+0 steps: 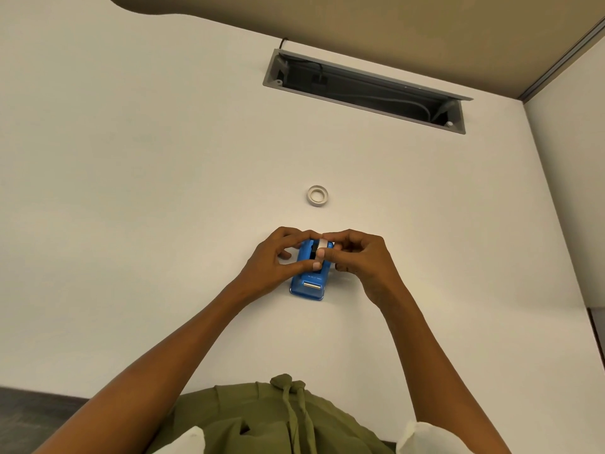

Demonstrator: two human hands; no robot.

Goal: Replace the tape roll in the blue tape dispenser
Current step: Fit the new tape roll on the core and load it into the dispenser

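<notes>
The blue tape dispenser (309,281) sits on the white table (163,191), its metal cutter end towards me. My left hand (278,257) grips the dispenser's left side, thumb across its top. My right hand (358,257) pinches a white tape roll (322,244) that stands in the dispenser's slot at the far end; much of the roll is hidden by my fingers. A second white tape roll (317,194) lies flat on the table a little beyond the dispenser, apart from both hands.
A long open cable tray (363,90) with a grey rim is sunk into the table at the back. A tan partition (393,21) rises behind it. The table's right edge (586,309) lies far to the right. My green garment (262,421) is at the near edge.
</notes>
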